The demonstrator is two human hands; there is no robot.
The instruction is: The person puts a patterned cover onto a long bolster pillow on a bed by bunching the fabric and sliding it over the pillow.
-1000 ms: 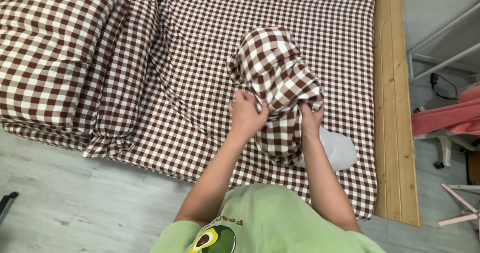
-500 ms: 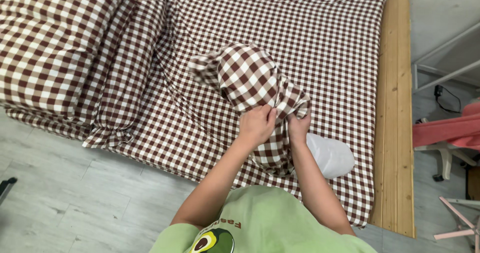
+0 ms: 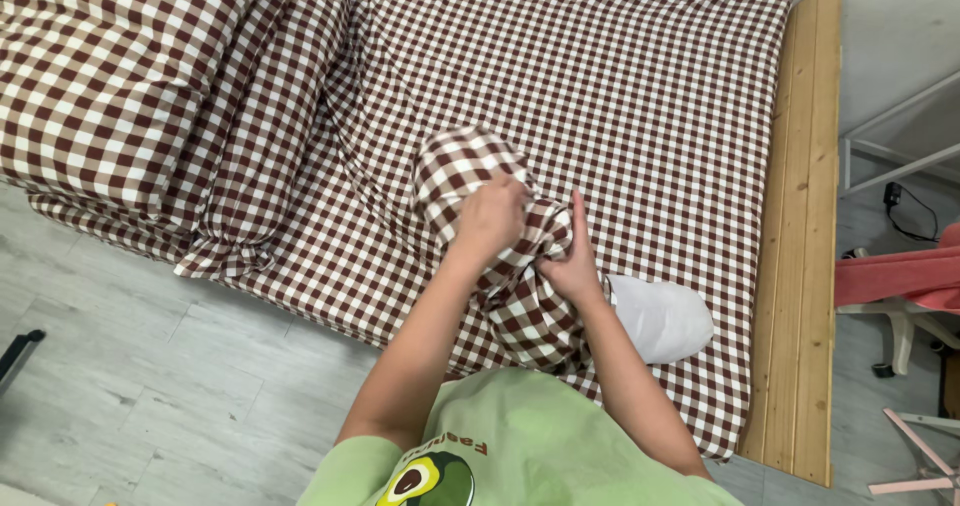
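Your left hand (image 3: 490,218) grips the checked pillowcase (image 3: 500,256) near the centre of the frame, fingers curled into the cloth at the top of the bundle. Your right hand (image 3: 572,266) sits just to the right of it and a little lower, pressed on the same cloth with the forefinger stretched up and the rest closed on a fold. The pillowcase lies bunched on the bed (image 3: 620,86), slightly below centre, and the white pillow (image 3: 660,316) pokes out of it at the lower right, touching your right wrist. Compared with a second ago, the bundle is lower and flatter: then the loose end stood up high above both hands toward the upper middle of the frame, half a second ago it had swung left and down, and now it is a small hump just above your left hand. Your left hand has climbed up over the cloth, where earlier it held the near edge from the left side. The visible part of the pillow looks much the same as before. At the upper left lie a folded duvet (image 3: 110,86) and beside it a second pillow (image 3: 265,136) in the same check. The wooden bed frame (image 3: 805,226) runs down the right side, with grey floor (image 3: 150,386) at the lower left.
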